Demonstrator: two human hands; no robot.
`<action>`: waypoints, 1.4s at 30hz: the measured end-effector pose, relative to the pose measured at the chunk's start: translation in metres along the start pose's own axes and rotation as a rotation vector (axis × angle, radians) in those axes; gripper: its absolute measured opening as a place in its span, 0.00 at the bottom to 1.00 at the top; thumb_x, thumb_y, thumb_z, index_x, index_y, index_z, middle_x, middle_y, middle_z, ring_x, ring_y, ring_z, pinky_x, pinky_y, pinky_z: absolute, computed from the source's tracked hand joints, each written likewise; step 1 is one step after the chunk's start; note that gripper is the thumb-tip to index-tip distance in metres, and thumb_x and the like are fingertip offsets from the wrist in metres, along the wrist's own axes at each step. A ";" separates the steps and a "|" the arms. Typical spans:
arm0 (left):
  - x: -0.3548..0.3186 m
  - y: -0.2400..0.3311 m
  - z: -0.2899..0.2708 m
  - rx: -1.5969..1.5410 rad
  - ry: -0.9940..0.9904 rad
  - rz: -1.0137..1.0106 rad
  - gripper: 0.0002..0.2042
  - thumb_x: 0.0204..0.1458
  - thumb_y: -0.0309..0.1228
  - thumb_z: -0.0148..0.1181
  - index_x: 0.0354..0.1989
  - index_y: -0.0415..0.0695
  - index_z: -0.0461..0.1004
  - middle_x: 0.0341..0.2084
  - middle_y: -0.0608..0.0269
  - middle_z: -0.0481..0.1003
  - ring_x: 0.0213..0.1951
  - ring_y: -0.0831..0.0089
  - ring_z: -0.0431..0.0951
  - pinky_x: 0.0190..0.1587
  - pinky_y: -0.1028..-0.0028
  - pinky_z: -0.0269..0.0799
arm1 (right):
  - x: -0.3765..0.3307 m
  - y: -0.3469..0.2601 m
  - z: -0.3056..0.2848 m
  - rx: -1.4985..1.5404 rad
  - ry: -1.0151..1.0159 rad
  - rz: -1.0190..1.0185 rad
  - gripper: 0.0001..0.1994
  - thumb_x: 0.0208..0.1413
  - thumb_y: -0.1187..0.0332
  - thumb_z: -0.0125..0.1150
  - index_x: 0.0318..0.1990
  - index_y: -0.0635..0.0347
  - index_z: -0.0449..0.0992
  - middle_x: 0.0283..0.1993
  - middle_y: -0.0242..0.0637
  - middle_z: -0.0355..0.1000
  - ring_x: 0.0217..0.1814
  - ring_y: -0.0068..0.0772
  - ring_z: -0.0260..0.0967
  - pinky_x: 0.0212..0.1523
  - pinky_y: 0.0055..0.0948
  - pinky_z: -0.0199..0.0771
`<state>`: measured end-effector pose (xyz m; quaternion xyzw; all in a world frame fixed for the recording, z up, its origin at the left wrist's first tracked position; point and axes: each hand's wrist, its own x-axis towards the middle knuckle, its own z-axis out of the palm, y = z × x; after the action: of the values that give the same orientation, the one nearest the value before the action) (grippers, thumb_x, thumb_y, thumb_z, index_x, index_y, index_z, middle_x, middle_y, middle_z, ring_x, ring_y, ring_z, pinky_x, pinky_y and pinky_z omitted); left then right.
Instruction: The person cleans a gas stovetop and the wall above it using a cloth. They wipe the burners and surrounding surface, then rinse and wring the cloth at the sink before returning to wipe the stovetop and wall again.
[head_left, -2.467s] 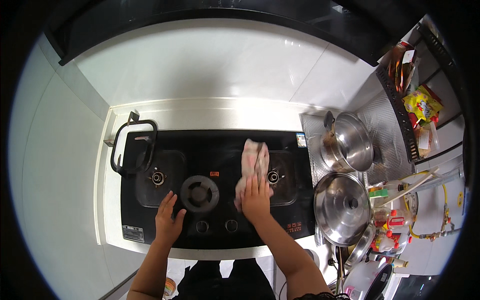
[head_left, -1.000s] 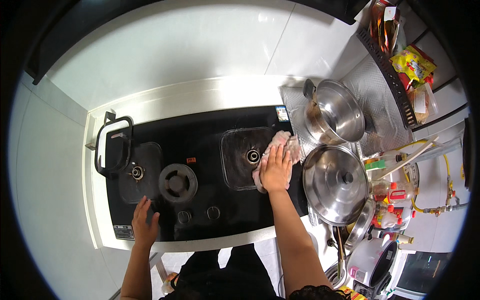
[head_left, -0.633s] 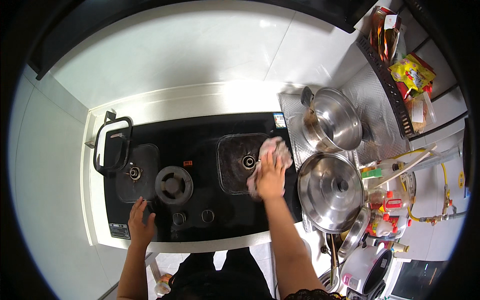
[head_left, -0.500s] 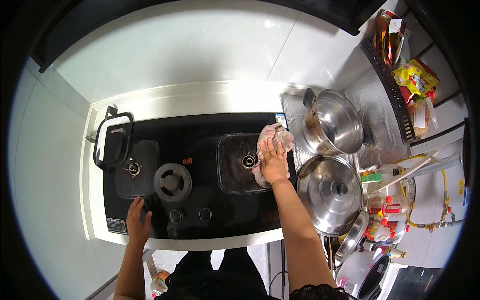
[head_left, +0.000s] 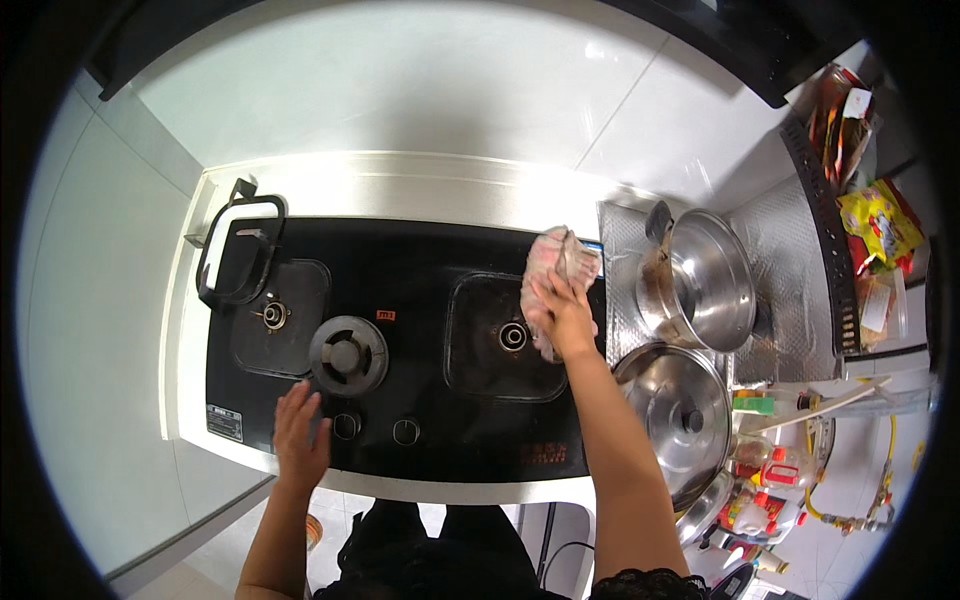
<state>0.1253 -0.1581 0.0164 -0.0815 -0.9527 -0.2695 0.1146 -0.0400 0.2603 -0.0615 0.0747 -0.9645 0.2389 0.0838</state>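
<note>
My right hand (head_left: 565,318) presses on a crumpled pinkish-white cloth (head_left: 562,262) at the right side of a black two-burner gas stove (head_left: 420,250). The cloth lies over the right edge of the square burner recess, beside the bare burner nozzle (head_left: 513,337). Fingers of that hand are bent against the fabric. Over the stove's front left, my left hand (head_left: 302,432) holds nothing, its fingers stretched out. It is close to the left control knob (head_left: 346,427) and a round dark burner cap (head_left: 349,357) that sits on the glass between the recesses.
A black pan support (head_left: 275,205) leans at the far left corner, behind the left burner nozzle (head_left: 273,316). To the right are a steel pot (head_left: 735,280) on foil and a large lid (head_left: 660,410). Bottles (head_left: 785,470) and a black rack (head_left: 822,240) stand farther right.
The cloth has slid slightly away from me along the recess's right edge, under my right hand. My left hand has shifted right, nearer the knob. The whole view has also shifted.
</note>
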 end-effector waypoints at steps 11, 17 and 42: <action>0.083 0.111 0.099 -0.016 -0.426 0.137 0.29 0.49 0.37 0.63 0.60 0.42 0.64 0.63 0.50 0.58 0.64 0.51 0.58 0.63 0.52 0.56 | 0.018 -0.020 -0.009 0.011 0.074 0.156 0.21 0.33 0.66 0.76 0.41 0.47 0.78 0.49 0.36 0.67 0.55 0.47 0.61 0.55 0.40 0.65; 0.085 0.127 0.127 0.208 -0.595 0.138 0.34 0.47 0.41 0.65 0.62 0.43 0.62 0.66 0.50 0.54 0.66 0.53 0.54 0.64 0.47 0.50 | -0.034 0.005 -0.009 0.066 0.032 0.156 0.21 0.31 0.66 0.76 0.38 0.53 0.77 0.46 0.41 0.67 0.52 0.50 0.63 0.52 0.41 0.67; 0.077 0.121 0.149 0.340 -0.500 0.262 0.19 0.57 0.31 0.46 0.56 0.37 0.69 0.61 0.45 0.62 0.61 0.48 0.62 0.66 0.47 0.45 | 0.074 0.011 -0.021 0.121 -0.448 -0.121 0.23 0.28 0.66 0.79 0.35 0.57 0.75 0.45 0.38 0.69 0.54 0.47 0.63 0.54 0.38 0.67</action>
<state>0.0519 0.0303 -0.0271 -0.2468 -0.9640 -0.0611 -0.0772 -0.1116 0.2718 -0.0331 0.1882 -0.9368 0.2684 -0.1226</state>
